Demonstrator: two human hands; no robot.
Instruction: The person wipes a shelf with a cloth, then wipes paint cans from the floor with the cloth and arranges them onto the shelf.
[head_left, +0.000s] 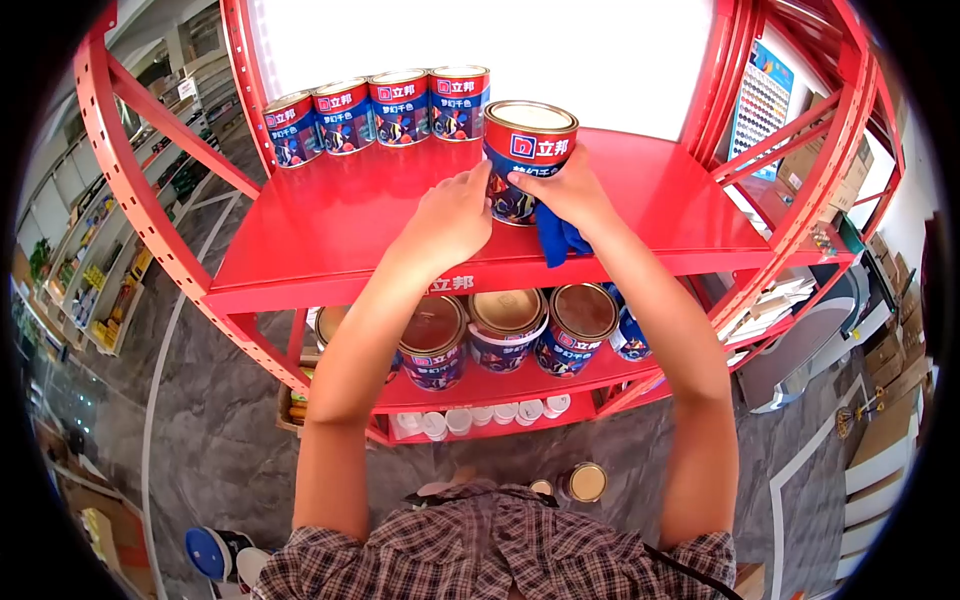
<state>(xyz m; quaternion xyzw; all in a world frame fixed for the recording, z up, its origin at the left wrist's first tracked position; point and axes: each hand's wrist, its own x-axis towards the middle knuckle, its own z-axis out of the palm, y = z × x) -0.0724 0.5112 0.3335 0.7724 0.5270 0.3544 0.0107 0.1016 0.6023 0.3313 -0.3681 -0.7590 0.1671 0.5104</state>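
A red-and-blue cylindrical metal paint can with a gold-rimmed lid is held upright at the upper centre of the frame, over the front part of a red metal shelf; whether its base is touching the shelf cannot be told. Its lid is closed, so the contents are hidden.

The can is clamped between both hands: its left side is pressed by the left hand, with the fingers curled, and its right side is gripped by the right hand, with the thumb laid across the front label. A blue cloth is hung below the right hand. Both forearms are stretched upward from the bottom of the frame and angled inward.

Four matching lidded cans are lined up at the upper left. Larger lidded cans are stood on the level below, at centre, with small white containers beneath. A gold-lidded can is placed on the grey floor.
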